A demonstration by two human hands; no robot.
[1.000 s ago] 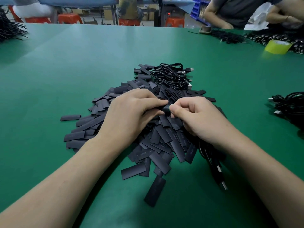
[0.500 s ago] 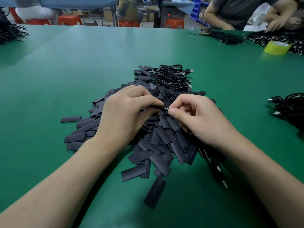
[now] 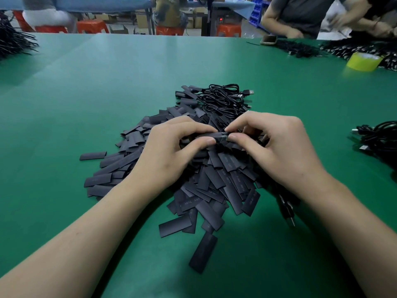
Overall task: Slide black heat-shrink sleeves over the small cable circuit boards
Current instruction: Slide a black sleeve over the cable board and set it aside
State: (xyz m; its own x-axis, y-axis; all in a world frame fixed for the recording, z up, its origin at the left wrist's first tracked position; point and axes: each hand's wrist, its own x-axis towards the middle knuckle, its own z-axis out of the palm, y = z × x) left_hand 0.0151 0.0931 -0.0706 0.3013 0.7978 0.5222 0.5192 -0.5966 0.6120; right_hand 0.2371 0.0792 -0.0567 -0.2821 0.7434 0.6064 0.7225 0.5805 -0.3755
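A heap of flat black heat-shrink sleeves (image 3: 217, 190) covers the middle of the green table (image 3: 107, 93). Over it, my left hand (image 3: 169, 153) pinches one black sleeve (image 3: 206, 135) between thumb and forefinger. My right hand (image 3: 277, 147) pinches the small cable circuit board (image 3: 225, 134) at the sleeve's right opening. The board's end sits at the sleeve mouth; how far it is inside I cannot tell. Its black cable runs down under my right wrist, with plugs (image 3: 289, 214) showing below. A tangle of black cables (image 3: 225, 100) lies behind the heap.
Another cable bundle (image 3: 378, 138) lies at the right edge. A yellow-green tape roll (image 3: 364, 61) and more black cable piles (image 3: 298, 48) sit at the back right, where other people work. A dark wire bunch (image 3: 12, 41) lies far left.
Both hands have lifted slightly and turned; the sleeve now lies level between them, and the board's end has come to the sleeve mouth.
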